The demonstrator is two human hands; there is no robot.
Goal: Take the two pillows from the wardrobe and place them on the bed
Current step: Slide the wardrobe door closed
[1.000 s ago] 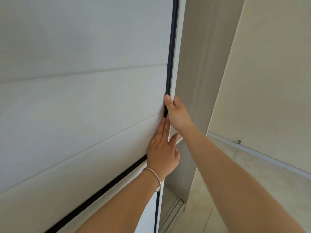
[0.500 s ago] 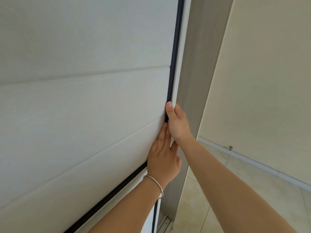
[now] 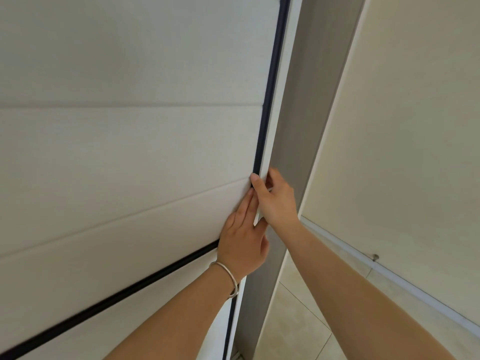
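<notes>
A white sliding wardrobe door [image 3: 130, 152] with black trim fills the left of the view. My right hand [image 3: 275, 198] grips its right vertical edge, thumb on the front and fingers curled behind. Just below, my left hand [image 3: 242, 242], with a thin bracelet at the wrist, lies flat against the door face, fingers together. The gap between the door edge and the grey wardrobe side panel [image 3: 293, 152] is very narrow. The wardrobe's inside is hidden, and no pillows or bed are in view.
A cream wall [image 3: 402, 126] with a white skirting strip [image 3: 389, 271] stands to the right. Beige floor tiles [image 3: 298, 320] lie beyond the wardrobe side.
The door edge has closed in on the grey side panel, so the gap that showed the wardrobe's bottom track has narrowed. Both hands have kept their hold.
</notes>
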